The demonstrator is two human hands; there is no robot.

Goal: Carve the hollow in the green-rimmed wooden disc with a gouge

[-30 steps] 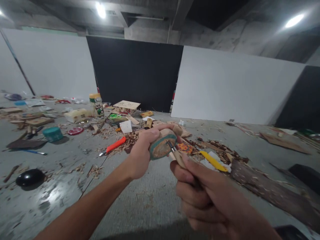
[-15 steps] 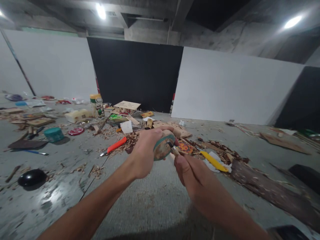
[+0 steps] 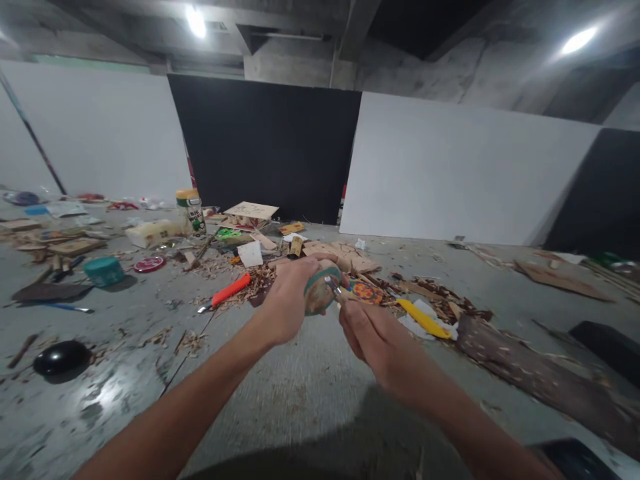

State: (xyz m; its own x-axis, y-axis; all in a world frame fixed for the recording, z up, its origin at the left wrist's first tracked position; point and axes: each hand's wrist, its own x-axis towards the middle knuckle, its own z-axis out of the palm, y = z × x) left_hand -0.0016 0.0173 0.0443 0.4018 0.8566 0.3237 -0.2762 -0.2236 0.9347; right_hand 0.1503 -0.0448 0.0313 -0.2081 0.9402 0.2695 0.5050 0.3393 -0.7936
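Note:
My left hand (image 3: pixel 290 293) is wrapped around a rounded piece of wood (image 3: pixel 319 297) with a teal-green painted rim and a rough brown face turned toward me. In my right hand (image 3: pixel 367 330) is a slim tool (image 3: pixel 333 288) with a shiny metal end and a pale handle, mostly hidden by the fingers. Its tip rests at the wood's face, near the right edge; I cannot tell whether it is a gouge or a brush. Close by on the floor lie an orange utility knife (image 3: pixel 231 291) to the left and a yellow knife-like tool (image 3: pixel 424 319) to the right.
Wood shavings (image 3: pixel 260 283) and a long bark strip (image 3: pixel 530 377) litter the concrete floor. Leftward are a teal jar (image 3: pixel 103 271), a red lid (image 3: pixel 149 265), a black dome-shaped object (image 3: pixel 63 358) and a yellow-capped container (image 3: pixel 191 213). Black and white panels (image 3: pixel 265 147) stand behind.
The tool's tip has shifted slightly up and left across the wood's face, my right hand moving with it. My view has drifted a little, so the surroundings sit slightly further left.

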